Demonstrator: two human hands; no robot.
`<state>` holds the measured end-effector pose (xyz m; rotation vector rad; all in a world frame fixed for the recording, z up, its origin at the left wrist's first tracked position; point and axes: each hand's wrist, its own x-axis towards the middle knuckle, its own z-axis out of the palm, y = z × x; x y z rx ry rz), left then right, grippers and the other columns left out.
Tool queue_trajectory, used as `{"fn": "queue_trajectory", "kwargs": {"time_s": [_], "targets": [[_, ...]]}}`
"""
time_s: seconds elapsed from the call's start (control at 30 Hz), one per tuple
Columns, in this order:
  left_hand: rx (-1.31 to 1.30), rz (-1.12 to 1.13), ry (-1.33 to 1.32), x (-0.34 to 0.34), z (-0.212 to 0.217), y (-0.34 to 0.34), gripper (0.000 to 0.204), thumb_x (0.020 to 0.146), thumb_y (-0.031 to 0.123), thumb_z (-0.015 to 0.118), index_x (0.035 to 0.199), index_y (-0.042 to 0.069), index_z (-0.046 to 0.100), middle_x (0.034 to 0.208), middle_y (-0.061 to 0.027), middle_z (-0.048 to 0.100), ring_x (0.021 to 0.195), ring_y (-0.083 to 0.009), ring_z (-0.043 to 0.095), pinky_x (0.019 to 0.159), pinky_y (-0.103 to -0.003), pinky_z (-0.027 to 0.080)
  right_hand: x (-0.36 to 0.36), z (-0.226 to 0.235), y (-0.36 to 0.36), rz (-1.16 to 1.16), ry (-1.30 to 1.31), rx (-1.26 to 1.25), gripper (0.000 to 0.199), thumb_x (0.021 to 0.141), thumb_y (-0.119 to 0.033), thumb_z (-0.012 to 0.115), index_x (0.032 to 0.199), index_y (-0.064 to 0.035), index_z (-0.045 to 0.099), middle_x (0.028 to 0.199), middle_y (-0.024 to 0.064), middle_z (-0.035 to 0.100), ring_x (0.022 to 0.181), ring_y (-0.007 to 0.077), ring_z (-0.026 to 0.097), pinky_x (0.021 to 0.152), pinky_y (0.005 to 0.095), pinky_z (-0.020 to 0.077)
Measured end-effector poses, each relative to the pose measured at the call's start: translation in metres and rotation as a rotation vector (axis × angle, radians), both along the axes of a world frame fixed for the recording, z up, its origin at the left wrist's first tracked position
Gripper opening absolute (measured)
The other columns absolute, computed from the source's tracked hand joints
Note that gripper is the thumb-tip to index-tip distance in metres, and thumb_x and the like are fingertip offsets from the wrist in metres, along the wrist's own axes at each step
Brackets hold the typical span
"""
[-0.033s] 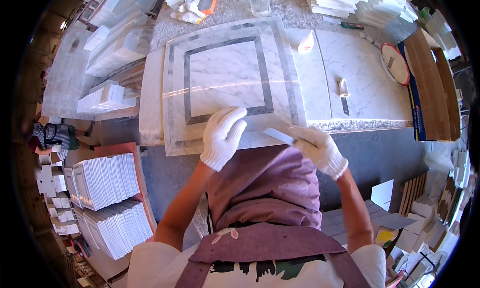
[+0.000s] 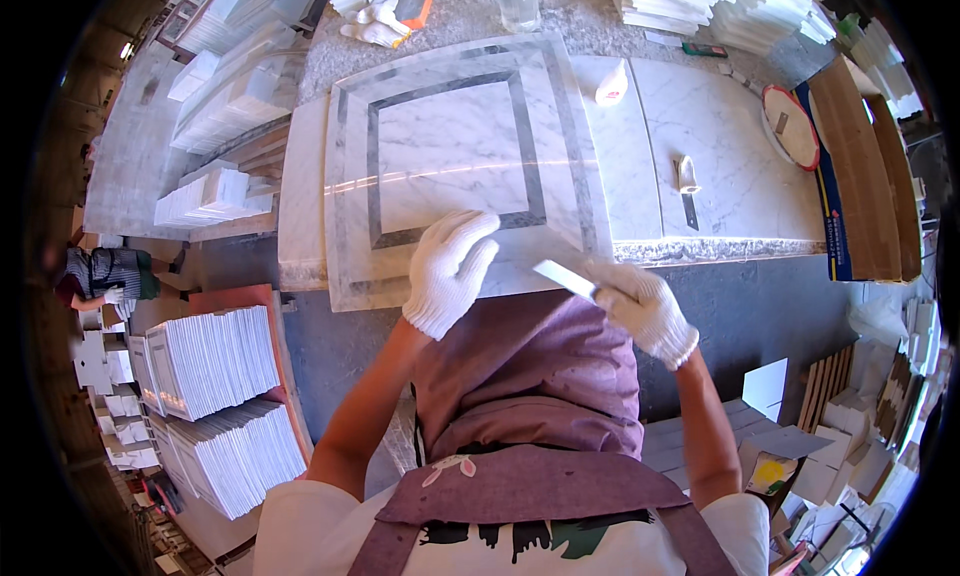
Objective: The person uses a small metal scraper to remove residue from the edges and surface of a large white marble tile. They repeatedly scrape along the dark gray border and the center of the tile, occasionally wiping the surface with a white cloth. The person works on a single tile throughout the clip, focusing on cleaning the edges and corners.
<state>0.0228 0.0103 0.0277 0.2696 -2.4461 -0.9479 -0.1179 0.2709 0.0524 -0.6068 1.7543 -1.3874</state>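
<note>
A pale marble panel [image 2: 450,146] with grey inlaid bands lies in front of me, its near edge against my apron. My left hand [image 2: 450,274], in a white knitted glove, rests over the panel's near edge, fingers stretched out and holding nothing. My right hand [image 2: 648,314], gloved the same way, is closed round a flat metal scraper blade [image 2: 563,276]. The blade points left over the panel's near right corner. Whether it touches the stone I cannot tell. The glove hides the blade's other end.
Right of the panel are a white bottle [image 2: 612,83], a scraper [image 2: 687,191], a red-rimmed round dish [image 2: 790,126] and a cardboard box [image 2: 865,166]. Gloves [image 2: 376,22] and a clear cup [image 2: 518,3] stand beyond. Stacked tiles [image 2: 210,361] are at left, with another person [image 2: 105,274] nearby.
My right hand has shifted slightly right and down, and the blade with it, now tilted more steeply. My left hand has moved a touch up and right.
</note>
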Motion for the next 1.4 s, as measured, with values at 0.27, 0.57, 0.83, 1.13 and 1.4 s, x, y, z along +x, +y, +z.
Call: {"fn": "queue_trajectory", "kwargs": {"time_s": [0.27, 0.57, 0.83, 1.13, 1.4], "targets": [[-0.207, -0.563, -0.524, -0.032, 0.066, 0.036, 0.039, 0.092, 0.034, 0.07, 0.126, 0.015, 0.07, 0.111, -0.0102, 0.068, 0.113, -0.0306, 0.062, 0.094, -0.047, 0.05, 0.05, -0.047, 0.067, 0.108, -0.373, -0.19, 0.017, 0.098, -0.006, 0.066, 0.115, -0.0024, 0.07, 0.106, 0.0015, 0.067, 0.1, 0.0127, 0.061, 0.092, 0.0293, 0.0494], [-0.536, -0.496, -0.606, -0.051, 0.061, 0.036, 0.043, 0.091, 0.036, 0.068, 0.128, 0.014, 0.066, 0.131, -0.0126, 0.062, 0.128, -0.0312, 0.055, 0.107, -0.048, 0.045, 0.049, -0.048, 0.069, 0.018, -0.67, -0.237, 0.024, 0.102, -0.022, 0.066, 0.117, -0.0036, 0.067, 0.106, 0.0071, 0.071, 0.09, 0.0139, 0.066, 0.081, 0.0282, 0.0542], [-0.344, -0.536, -0.24, -0.145, 0.049, 0.095, 0.042, 0.089, 0.042, 0.07, 0.118, 0.012, 0.068, 0.107, -0.0118, 0.069, 0.101, -0.0325, 0.065, 0.09, -0.046, 0.051, 0.065, -0.071, 0.078, 0.001, -0.937, -0.375, 0.025, 0.102, -0.028, 0.066, 0.112, -0.0047, 0.066, 0.095, 0.0034, 0.07, 0.078, 0.0122, 0.063, 0.069, 0.025, 0.0515], [-0.593, -0.266, -0.165, -0.242, -0.009, 0.14, 0.03, 0.089, 0.04, 0.069, 0.102, 0.013, 0.066, 0.099, -0.0042, 0.067, 0.096, -0.0264, 0.063, 0.086, -0.044, 0.048, 0.091, -0.114, 0.068, -0.122, -1.001, -0.376, 0.022, 0.104, -0.022, 0.062, 0.118, -0.0044, 0.063, 0.099, 0.0057, 0.071, 0.08, 0.0114, 0.065, 0.074, 0.0259, 0.0534], [-0.274, -0.143, 0.161, -0.205, 0.055, 0.088, 0.008, 0.089, 0.021, 0.073, 0.09, 0.013, 0.075, 0.082, -0.009, 0.069, 0.076, -0.0293, 0.065, 0.065, -0.043, 0.049, 0.087, -0.139, 0.076, -0.09, -1.123, -0.549, 0.025, 0.105, -0.018, 0.059, 0.123, -0.0024, 0.06, 0.109, 0.0113, 0.071, 0.089, 0.0173, 0.067, 0.083, 0.0311, 0.0555]]}}
